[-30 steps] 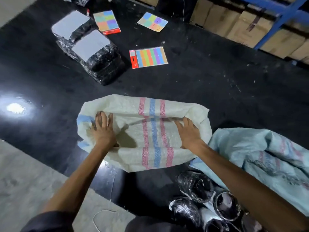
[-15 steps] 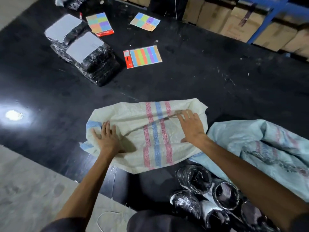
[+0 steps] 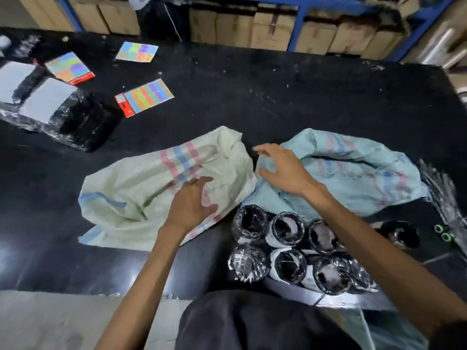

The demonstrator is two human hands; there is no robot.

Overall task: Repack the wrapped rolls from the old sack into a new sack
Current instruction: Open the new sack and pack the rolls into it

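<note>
A person is working over two woven sacks spread on a black floor [image 3: 278, 102]. The left hand [image 3: 189, 205] is lying with fingers extended on the crumpled cream sack [image 3: 141, 198], over its pink and blue stripes, gripping nothing that can be seen. The right hand [image 3: 284, 170] is reaching across with fingers spread and loosely bent, empty, above the near edge of the pale blue sack [image 3: 358, 178]; whether it is touching the cloth cannot be told.

Half a second ago both hands were pressing on the cream sack, set well apart along its mouth. The right hand has now left it and the left has slid towards the sack's right side, so the spreading of that sack appears to be ending and attention is turning to the blue one, probably the old sack.

The wrapped rolls [image 3: 288, 248] are standing on end in a tight cluster on the floor, just in front of both sacks and under the right forearm, inside neither. None is packed yet.

Colour cards [image 3: 144, 98] and film-wrapped bundles [image 3: 58, 114] are lying to the far left, with cardboard boxes [image 3: 267, 31] lining a blue rack [image 3: 299, 24] behind.
</note>
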